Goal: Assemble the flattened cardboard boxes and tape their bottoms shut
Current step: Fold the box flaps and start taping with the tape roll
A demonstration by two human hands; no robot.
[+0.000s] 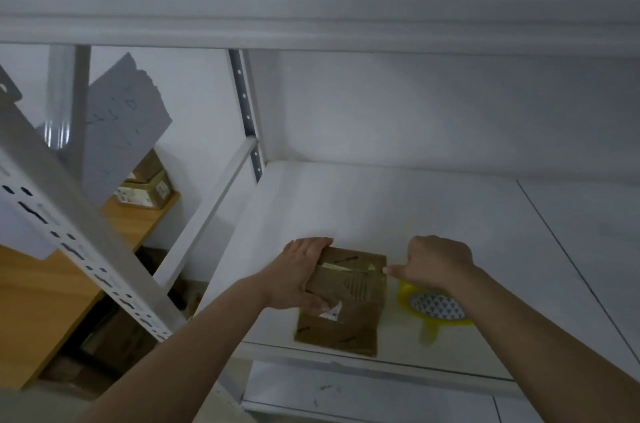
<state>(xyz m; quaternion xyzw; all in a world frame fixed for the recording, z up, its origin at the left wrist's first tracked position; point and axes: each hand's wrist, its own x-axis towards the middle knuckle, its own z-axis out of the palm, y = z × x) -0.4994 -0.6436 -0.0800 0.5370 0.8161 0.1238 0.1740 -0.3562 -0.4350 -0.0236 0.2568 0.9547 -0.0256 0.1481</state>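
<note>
Blurred: yellow tape roll (437,307) half hidden beneath curled right hand (438,263), grip unclear. Left hand (297,275) clamped around cardboard box (346,298) (fingers over its far edge), near white shelf (450,214) front lip; open room beyond fingertips.

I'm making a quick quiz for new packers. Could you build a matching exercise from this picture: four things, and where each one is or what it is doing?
Things:
1. left hand
2. right hand
3. tape roll
4. cardboard box

States:
A. stands on the white shelf
B. lies under the right wrist
C. grips the box's left side
D. curled at the box's right edge, at the tape strip

Pairs: 1-C, 2-D, 3-B, 4-A
</note>
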